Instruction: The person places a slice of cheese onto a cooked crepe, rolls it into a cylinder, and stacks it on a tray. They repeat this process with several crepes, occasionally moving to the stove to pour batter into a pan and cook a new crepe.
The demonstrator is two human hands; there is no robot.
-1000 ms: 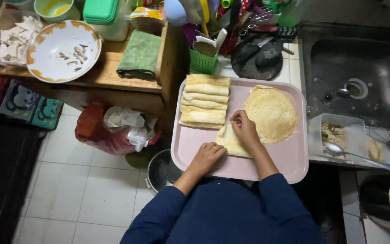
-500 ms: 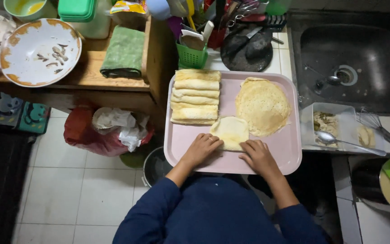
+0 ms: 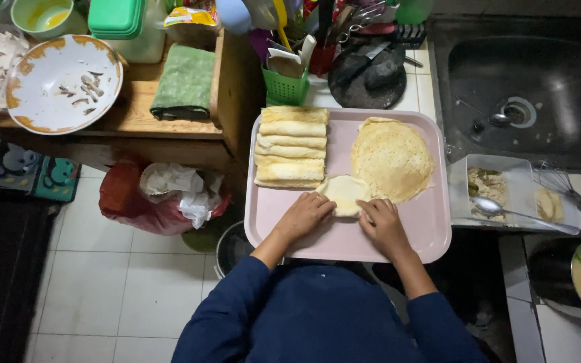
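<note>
A pink tray (image 3: pixel 432 232) lies on the counter in front of me. On it, a pale folded crepe (image 3: pixel 345 191) sits near the front middle. My left hand (image 3: pixel 304 216) presses its left edge with the fingertips, and my right hand (image 3: pixel 383 225) presses its right edge. Behind the crepe to the left is a row of several rolled crepes (image 3: pixel 291 146). A stack of flat round crepes (image 3: pixel 391 160) lies at the tray's back right, touching the folded one.
A white container of filling (image 3: pixel 489 185) with a metal spoon (image 3: pixel 519 212) stands right of the tray, a whisk (image 3: pixel 569 191) beside it. A dark sink (image 3: pixel 529 94) is behind. Left: a wooden shelf with a plate (image 3: pixel 64 82) and green cloth (image 3: pixel 185 82). A red bag (image 3: pixel 129 202) sits on the floor.
My right hand came off the flat crepe stack and dropped to the tray's front. Both hands have closed in on the small crepe, which is folded more tightly now.
</note>
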